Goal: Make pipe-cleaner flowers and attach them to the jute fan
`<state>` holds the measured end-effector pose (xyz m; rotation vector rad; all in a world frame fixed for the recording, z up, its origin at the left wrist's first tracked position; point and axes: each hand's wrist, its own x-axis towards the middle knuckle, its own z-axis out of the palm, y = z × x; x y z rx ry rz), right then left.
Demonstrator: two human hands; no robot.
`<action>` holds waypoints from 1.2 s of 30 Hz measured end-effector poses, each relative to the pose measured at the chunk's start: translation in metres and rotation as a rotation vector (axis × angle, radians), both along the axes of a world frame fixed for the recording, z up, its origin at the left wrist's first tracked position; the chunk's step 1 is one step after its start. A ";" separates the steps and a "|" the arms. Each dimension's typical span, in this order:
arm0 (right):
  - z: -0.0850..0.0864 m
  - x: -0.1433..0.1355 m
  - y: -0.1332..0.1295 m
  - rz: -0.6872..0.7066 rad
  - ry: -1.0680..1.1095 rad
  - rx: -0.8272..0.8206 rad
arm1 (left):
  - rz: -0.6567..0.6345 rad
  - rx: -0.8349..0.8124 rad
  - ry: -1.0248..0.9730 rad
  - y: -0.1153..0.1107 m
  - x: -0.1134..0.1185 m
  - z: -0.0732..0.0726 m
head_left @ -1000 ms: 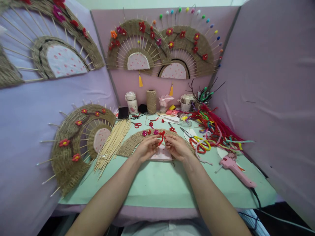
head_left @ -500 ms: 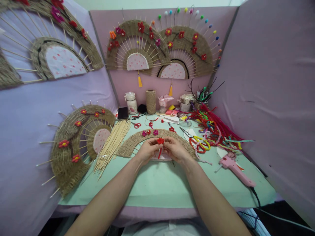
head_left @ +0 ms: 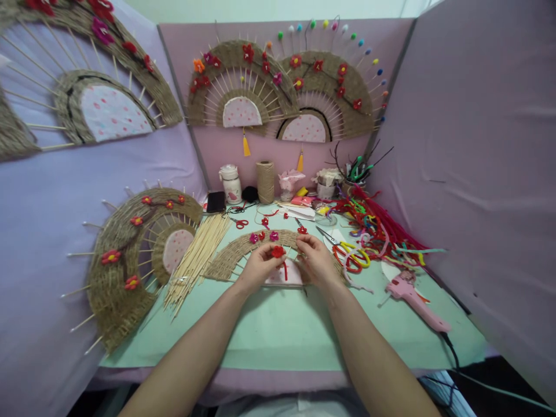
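Note:
A small red pipe-cleaner flower [head_left: 278,251] with a short red tail hanging down is pinched in my left hand [head_left: 259,267]. My right hand [head_left: 318,260] is a little to the right of the flower, its thumb and fingers apart and nothing visible between them. Both hands are above a half-round woven twine fan [head_left: 230,253] lying on the table; its pale spotted centre is partly hidden behind them. Along the fan's upper band sit magenta and red flowers [head_left: 273,236], and another red flower [head_left: 302,230] lies near my right fingertips.
Scissors with yellow and red handles [head_left: 354,253] lie to the right, before a heap of coloured pipe cleaners [head_left: 377,220]. A pink glue gun [head_left: 414,301] with a cord lies at front right. Thin sticks [head_left: 200,255] and a finished fan [head_left: 113,272] are at left.
My right hand has let go of the flower and moved slightly right, its fingers spreading. My left hand keeps the flower, which has shifted slightly left.

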<state>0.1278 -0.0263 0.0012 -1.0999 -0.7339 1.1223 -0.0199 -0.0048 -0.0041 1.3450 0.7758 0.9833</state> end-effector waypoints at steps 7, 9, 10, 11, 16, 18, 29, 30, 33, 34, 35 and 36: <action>0.001 0.008 0.002 -0.071 0.038 0.069 | -0.052 -0.008 0.118 -0.004 -0.002 0.007; 0.002 0.010 0.001 -0.080 0.044 0.082 | -0.032 0.003 0.138 -0.004 -0.001 0.007; 0.002 0.011 0.001 -0.085 0.043 0.086 | -0.011 0.020 0.150 -0.004 -0.001 0.006; 0.002 0.012 0.001 -0.090 0.036 0.091 | 0.017 0.046 0.172 -0.003 -0.001 0.004; 0.004 0.016 0.000 -0.130 -0.026 0.125 | 0.198 0.350 0.553 0.001 -0.007 -0.004; 0.006 0.018 -0.002 -0.155 -0.031 0.120 | 0.207 0.466 0.725 0.001 -0.011 -0.004; 0.040 0.035 -0.023 -0.254 -0.124 0.148 | 0.154 0.484 0.948 -0.005 -0.015 0.003; 0.045 0.039 -0.027 -0.259 -0.156 0.164 | 0.161 0.476 0.943 -0.004 -0.015 0.003; 0.056 0.056 -0.039 -0.312 -0.267 0.180 | 0.208 0.473 0.904 -0.005 -0.015 0.006; 0.058 0.062 -0.043 -0.356 -0.304 0.186 | 0.222 0.480 0.881 -0.005 -0.015 0.008; 0.061 0.068 -0.047 -0.400 -0.344 0.183 | 0.232 0.490 0.854 -0.005 -0.015 0.010; 0.063 0.074 -0.050 -0.441 -0.381 0.179 | 0.241 0.500 0.828 -0.006 -0.015 0.012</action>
